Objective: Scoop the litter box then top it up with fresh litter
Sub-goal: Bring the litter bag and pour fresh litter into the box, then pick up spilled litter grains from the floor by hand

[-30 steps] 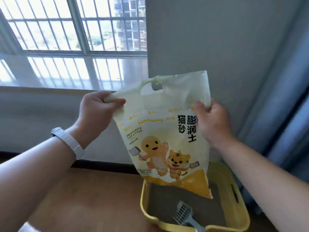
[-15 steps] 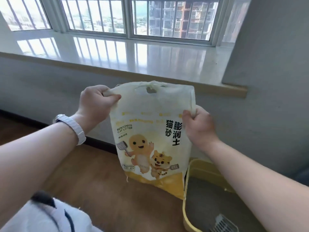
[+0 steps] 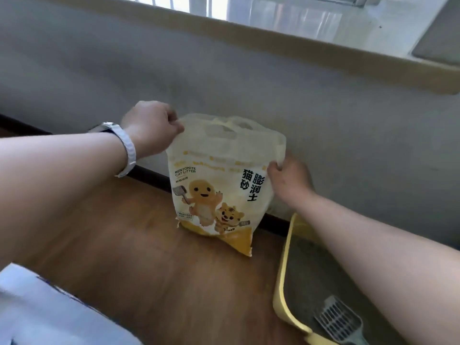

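Together, left hand (image 3: 149, 127) and right hand (image 3: 288, 181) pinch one litter bag (image 3: 219, 155) beside one litter box (image 3: 280, 285) holding one scoop (image 3: 337, 319).

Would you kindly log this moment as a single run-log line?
left hand: grips cat litter bag top corner | right hand: pinches its side edge | bag: upright, beside yellow litter box | scoop: in box

Smooth, faintly glossy plastic film on the cat litter bag (image 3: 219, 195); smooth yellow plastic on the litter box (image 3: 278, 295); grey slotted plastic on the litter scoop (image 3: 338, 319); matt, grainy grey litter (image 3: 303, 275); satin wood-grain floor (image 3: 149, 257); matt wall (image 3: 323, 120); glossy windowsill (image 3: 298, 18).
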### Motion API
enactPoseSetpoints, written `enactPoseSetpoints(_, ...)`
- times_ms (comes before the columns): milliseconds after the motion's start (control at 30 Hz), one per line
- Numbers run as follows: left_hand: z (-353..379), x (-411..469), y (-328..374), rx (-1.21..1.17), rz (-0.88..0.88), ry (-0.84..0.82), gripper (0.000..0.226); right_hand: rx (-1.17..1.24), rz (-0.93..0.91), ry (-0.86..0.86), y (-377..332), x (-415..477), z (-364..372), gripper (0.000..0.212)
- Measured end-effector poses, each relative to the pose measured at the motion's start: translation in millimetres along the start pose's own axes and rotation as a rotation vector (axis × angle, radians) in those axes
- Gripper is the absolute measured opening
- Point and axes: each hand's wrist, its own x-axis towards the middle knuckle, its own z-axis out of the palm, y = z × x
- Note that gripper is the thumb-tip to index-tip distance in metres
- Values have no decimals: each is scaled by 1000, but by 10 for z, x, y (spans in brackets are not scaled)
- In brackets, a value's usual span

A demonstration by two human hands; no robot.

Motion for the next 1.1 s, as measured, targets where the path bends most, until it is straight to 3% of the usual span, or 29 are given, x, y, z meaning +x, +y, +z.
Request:
enactPoseSetpoints(200, 165, -38, 123, -49, -9, -3, 21, 32, 18, -5, 179, 91, 11, 23)
enactPoseSetpoints(333, 111, -86, 165, -108, 16, 29, 41, 48, 55, -28, 231, 13, -101, 24)
enactPoseSetpoints(500, -3, -235, 331, -79, 23, 12, 51, 5, 9, -16, 270, -128, -370, 43)
enactPoseSetpoints(633, -67, -557, 617, -15, 125, -53, 53, -128, -101, -69, 378, -336, -679, 52)
enactPoseSetpoints(767, -38, -968, 1033, 64, 262, -175, 60, -252, -217, -92, 651, -708, -1063, 48)
enactPoseSetpoints(1100, 699, -2086, 2302, 173, 531, -329, 62, -429, -164, -195, 1834, -1659, -1829, 55)
